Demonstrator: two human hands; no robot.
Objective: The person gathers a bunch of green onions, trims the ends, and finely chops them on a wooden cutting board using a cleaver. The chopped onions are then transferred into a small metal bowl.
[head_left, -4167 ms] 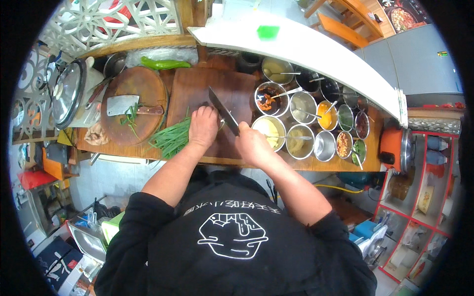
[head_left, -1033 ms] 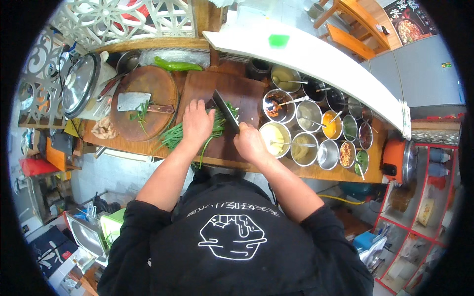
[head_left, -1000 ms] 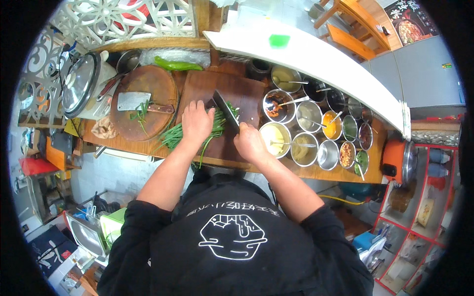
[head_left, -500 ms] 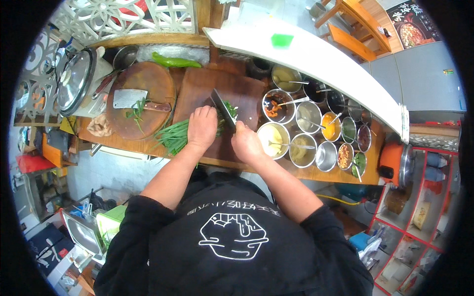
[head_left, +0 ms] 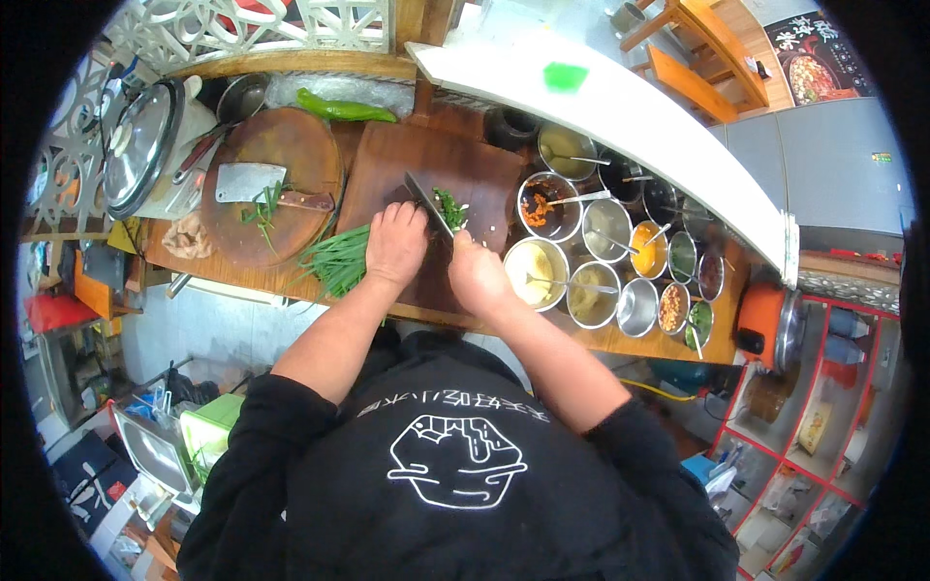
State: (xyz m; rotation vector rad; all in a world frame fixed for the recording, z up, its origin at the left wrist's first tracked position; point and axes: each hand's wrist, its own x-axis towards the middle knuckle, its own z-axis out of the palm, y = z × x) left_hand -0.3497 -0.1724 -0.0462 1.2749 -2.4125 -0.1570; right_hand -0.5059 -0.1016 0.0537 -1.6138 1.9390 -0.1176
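My right hand (head_left: 478, 278) is closed round the handle of a knife (head_left: 424, 200), its dark blade slanting up and to the left on the wooden cutting board (head_left: 387, 160). Under the curled fingers of my left hand (head_left: 396, 244) is a bunch of scallions (head_left: 339, 259), long green leaves trailing out to the left. The fingertips sit close beside the blade, and the cut end beneath them is hidden. On the blade's right side lie chopped scallions (head_left: 449, 208), green with some white bits.
Left, a cleaver (head_left: 248, 184) and loose greens rest on a round chopping block (head_left: 218, 228), near a lidded pot (head_left: 143, 145). Behind the board lies a green pepper (head_left: 344, 108). Several metal bowls (head_left: 636, 307) with food and spoons crowd the right, below a white ledge (head_left: 620, 107).
The knife's tip has shifted slightly left and its blade now leans more toward the left. Both hands stay close to where they were, still holding the knife and the scallions.
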